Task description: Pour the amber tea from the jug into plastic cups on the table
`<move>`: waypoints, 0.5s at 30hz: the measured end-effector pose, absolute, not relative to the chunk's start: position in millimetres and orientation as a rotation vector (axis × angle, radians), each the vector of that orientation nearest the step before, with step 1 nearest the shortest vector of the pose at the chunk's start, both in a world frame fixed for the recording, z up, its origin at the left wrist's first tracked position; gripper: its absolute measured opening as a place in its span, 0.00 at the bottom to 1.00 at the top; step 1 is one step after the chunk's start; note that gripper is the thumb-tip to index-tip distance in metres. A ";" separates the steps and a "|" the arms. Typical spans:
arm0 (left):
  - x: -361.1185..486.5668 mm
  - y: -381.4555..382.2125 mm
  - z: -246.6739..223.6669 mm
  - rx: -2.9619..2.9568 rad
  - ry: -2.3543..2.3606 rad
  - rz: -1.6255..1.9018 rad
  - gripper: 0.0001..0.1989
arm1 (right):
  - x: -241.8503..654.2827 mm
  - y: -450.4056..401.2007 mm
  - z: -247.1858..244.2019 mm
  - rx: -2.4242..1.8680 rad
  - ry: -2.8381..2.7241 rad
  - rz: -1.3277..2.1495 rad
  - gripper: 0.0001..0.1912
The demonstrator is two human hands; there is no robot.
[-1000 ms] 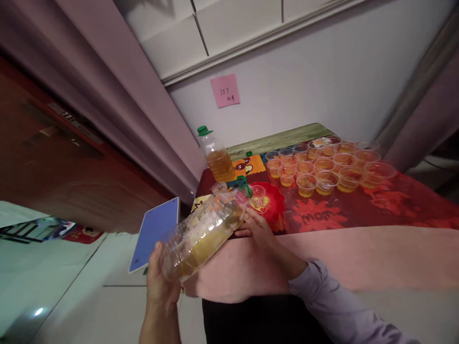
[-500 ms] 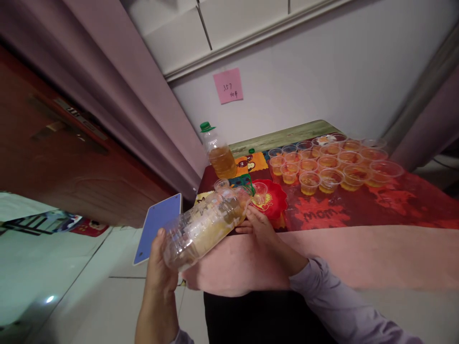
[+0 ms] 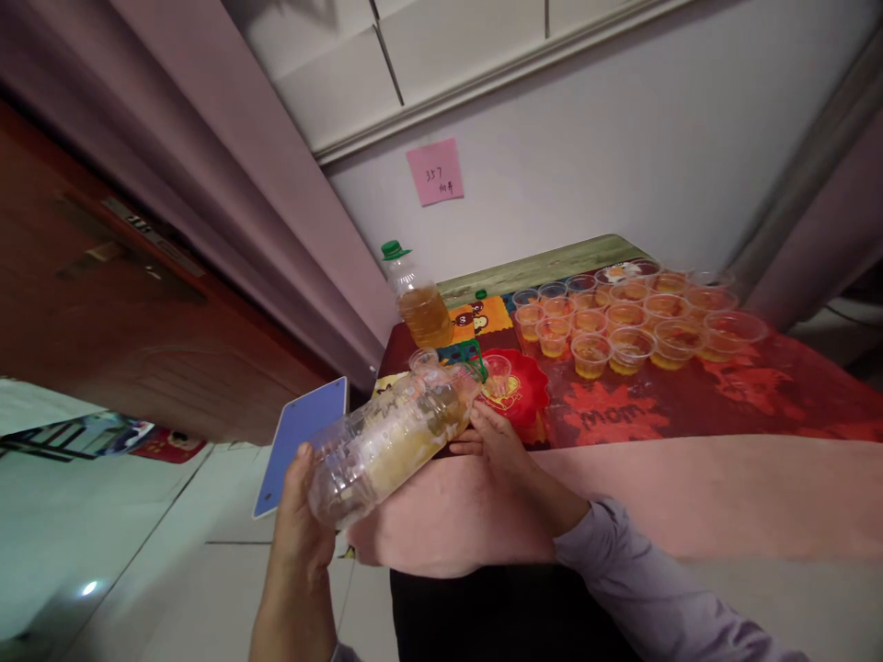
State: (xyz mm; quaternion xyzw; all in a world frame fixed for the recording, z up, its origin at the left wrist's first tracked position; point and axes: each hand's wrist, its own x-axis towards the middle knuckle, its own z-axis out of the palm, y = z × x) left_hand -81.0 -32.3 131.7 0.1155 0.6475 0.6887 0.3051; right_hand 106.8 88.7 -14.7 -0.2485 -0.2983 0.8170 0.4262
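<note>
A large clear plastic bottle lies tilted in my hands, its neck lower and pointing right, with yellowish liquid inside towards the neck. My left hand is closed around its base, thumb on top. At the neck, my right hand grips from the near side, its fingers partly hidden. A green ring handle hangs by the bottle mouth. Just beyond the mouth, a clear plastic cup stands on a red scalloped plate. Whether liquid is flowing I cannot tell.
A second bottle of amber liquid with a green cap stands at the table's back left. Several clear cups with yellow liquid stand in rows on the right. A small green cap lies behind. A blue board is left of the table.
The view has shifted slightly. Both hands stay on the tilted bottle, which keeps nearly the same pose over the plate.
</note>
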 end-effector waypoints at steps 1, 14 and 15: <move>-81.0 -31.8 132.4 0.284 1.744 1.815 0.26 | 106.4 88.6 -15.3 -0.627 -0.744 2.039 0.27; -84.2 -31.4 136.8 0.276 1.812 1.719 0.34 | 107.2 89.7 -14.8 -0.638 -0.746 2.049 0.25; -84.2 -31.5 137.1 0.274 1.815 1.716 0.34 | 107.7 89.8 -14.4 -0.631 -0.746 2.051 0.25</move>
